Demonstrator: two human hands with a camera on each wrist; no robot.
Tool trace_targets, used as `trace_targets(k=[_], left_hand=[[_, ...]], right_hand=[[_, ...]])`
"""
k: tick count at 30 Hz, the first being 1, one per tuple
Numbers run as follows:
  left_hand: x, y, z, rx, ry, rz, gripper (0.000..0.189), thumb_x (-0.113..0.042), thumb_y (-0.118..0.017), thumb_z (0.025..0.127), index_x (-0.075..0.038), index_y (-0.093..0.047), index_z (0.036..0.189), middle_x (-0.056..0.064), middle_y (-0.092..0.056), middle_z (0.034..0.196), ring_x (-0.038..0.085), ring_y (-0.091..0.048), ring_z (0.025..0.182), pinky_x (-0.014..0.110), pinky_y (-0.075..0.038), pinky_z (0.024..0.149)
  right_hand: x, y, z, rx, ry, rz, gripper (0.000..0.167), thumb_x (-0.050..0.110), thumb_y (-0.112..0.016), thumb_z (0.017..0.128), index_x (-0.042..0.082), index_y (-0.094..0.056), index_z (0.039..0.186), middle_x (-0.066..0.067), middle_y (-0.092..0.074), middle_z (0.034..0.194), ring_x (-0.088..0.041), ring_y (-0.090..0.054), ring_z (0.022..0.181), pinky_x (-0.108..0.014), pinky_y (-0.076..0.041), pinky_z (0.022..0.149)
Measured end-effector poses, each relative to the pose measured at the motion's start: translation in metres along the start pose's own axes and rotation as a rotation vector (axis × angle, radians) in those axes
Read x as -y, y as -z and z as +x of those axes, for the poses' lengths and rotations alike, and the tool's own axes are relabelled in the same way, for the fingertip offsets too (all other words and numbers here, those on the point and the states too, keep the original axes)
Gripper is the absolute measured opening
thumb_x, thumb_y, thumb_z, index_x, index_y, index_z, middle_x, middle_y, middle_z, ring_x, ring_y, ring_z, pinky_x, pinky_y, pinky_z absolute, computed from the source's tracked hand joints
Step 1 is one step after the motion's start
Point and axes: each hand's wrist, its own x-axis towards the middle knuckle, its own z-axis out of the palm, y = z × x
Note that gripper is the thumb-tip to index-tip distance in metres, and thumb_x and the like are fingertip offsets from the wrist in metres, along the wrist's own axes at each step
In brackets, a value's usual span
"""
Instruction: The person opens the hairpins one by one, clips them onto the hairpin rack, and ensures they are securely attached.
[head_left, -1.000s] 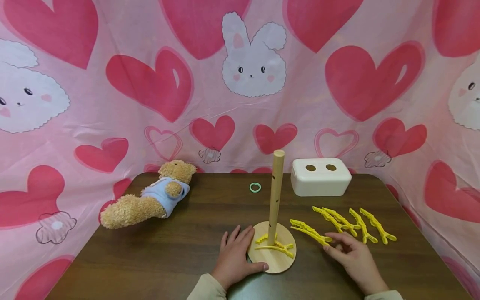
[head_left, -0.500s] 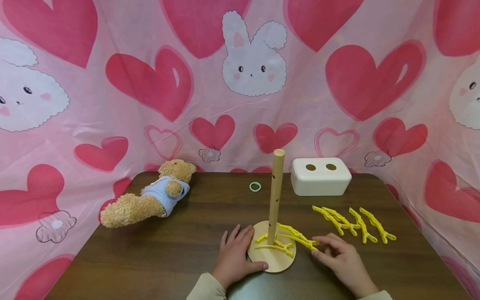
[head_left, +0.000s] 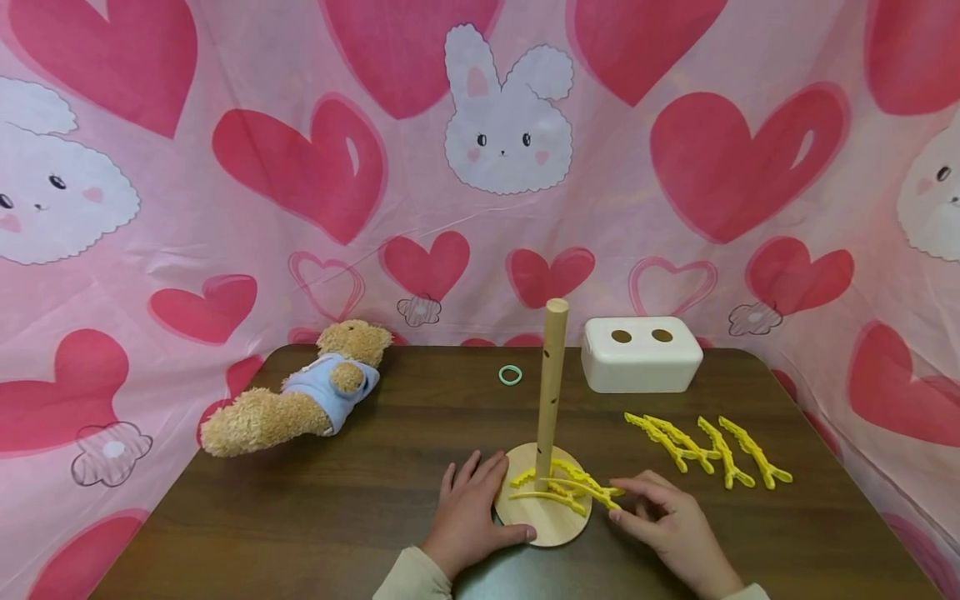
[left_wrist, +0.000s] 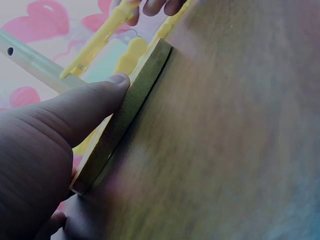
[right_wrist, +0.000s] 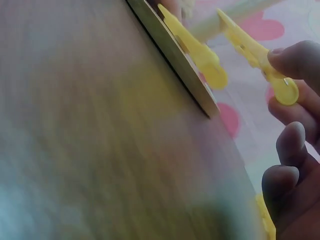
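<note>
A wooden stand has a round base [head_left: 551, 529] and an upright pole [head_left: 552, 375]. My left hand [head_left: 468, 512] rests at the base's left side, fingers straight and spread, thumb lying on the front rim. One yellow alligator hair clip [head_left: 530, 495] lies low at the foot of the pole. My right hand [head_left: 667, 521] pinches the tail of another yellow hair clip [right_wrist: 250, 47] between thumb and fingers. That clip's jaws are spread and reach to the pole, above the lower clip; whether they touch it I cannot tell.
Several more yellow hair clips [head_left: 753, 450] lie on the table [head_left: 315, 517] at the right. A white box [head_left: 641, 367] with two holes stands behind them. A green ring [head_left: 511, 375] lies at the back, and a teddy bear [head_left: 330, 392] in a blue shirt at the left.
My right hand has moved left with the hair clip, from beside the base to the pole. The left hand and the stand have stayed put.
</note>
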Motion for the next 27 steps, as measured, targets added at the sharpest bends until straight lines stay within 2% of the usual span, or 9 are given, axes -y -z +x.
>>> trace_targets(k=[9, 16, 20, 27], left_hand=[[-0.001, 0.001, 0.000, 0.011, 0.004, 0.001, 0.104, -0.075, -0.072, 0.073, -0.013, -0.045, 0.153, 0.003, -0.043, 0.156, 0.037, -0.029, 0.147, 0.069, -0.013, 0.113], [-0.001, 0.001, 0.000, 0.009, -0.011, 0.001, 0.104, -0.076, -0.071, 0.073, -0.013, -0.046, 0.152, 0.003, -0.044, 0.155, 0.037, -0.028, 0.148, 0.070, -0.013, 0.113], [-0.001, 0.001, 0.000, 0.012, -0.012, 0.010, 0.104, -0.076, -0.071, 0.073, -0.013, -0.045, 0.152, 0.003, -0.044, 0.156, 0.037, -0.028, 0.148, 0.070, -0.013, 0.113], [-0.001, 0.002, 0.000, 0.023, -0.003, 0.002, 0.104, -0.075, -0.072, 0.073, -0.013, -0.045, 0.152, 0.003, -0.044, 0.156, 0.038, -0.027, 0.148, 0.070, -0.012, 0.113]], right_hand=[[0.008, -0.007, 0.000, -0.009, -0.073, 0.023, 0.032, 0.014, -0.086, 0.078, 0.013, -0.077, 0.109, 0.000, -0.067, 0.087, -0.010, -0.054, 0.064, -0.025, -0.046, 0.055], [0.009, -0.018, -0.001, -0.038, -0.069, 0.063, 0.035, 0.010, -0.085, 0.078, 0.009, -0.076, 0.111, -0.003, -0.067, 0.088, -0.011, -0.053, 0.064, -0.025, -0.046, 0.055], [0.010, -0.022, -0.001, -0.080, -0.100, 0.067, 0.037, 0.009, -0.086, 0.077, 0.010, -0.077, 0.112, -0.001, -0.069, 0.092, -0.010, -0.052, 0.065, -0.025, -0.044, 0.055], [0.009, -0.025, 0.001, -0.112, -0.095, 0.077, 0.037, 0.008, -0.085, 0.077, 0.008, -0.076, 0.114, -0.003, -0.067, 0.089, -0.011, -0.051, 0.064, -0.025, -0.043, 0.054]])
